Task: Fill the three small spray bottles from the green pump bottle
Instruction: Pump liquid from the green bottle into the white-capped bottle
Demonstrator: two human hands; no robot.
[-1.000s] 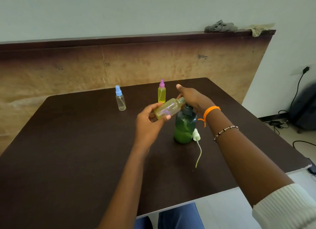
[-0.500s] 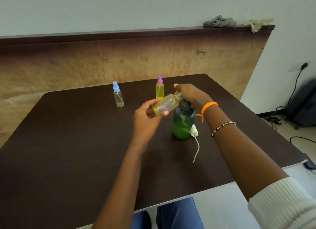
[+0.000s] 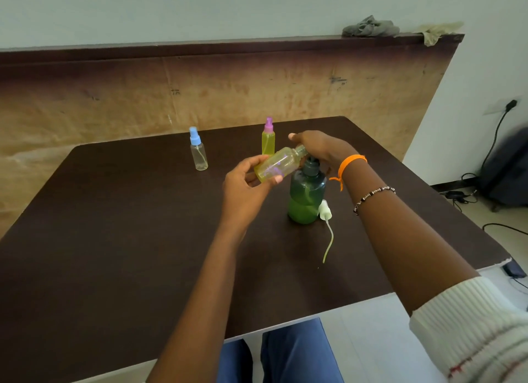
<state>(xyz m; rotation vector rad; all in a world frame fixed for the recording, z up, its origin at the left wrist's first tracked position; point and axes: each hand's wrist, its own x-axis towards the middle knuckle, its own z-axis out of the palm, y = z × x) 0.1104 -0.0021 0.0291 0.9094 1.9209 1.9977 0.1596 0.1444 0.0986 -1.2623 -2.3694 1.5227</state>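
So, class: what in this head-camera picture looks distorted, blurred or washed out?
Head view: the wide lens bows the wall ledge and table edges; the backpack at the right edge is smeared; light is soft and even, with no harsh glare on the held bottle.

No text, label, brand, number or sign can be read anywhere in the view. The tilted spray bottle [image 3: 277,165] carries faint purple marks on its side, too blurred to make out as letters. The brown wall panel [image 3: 200,94] bears a few dark scuffs that form no legible characters.
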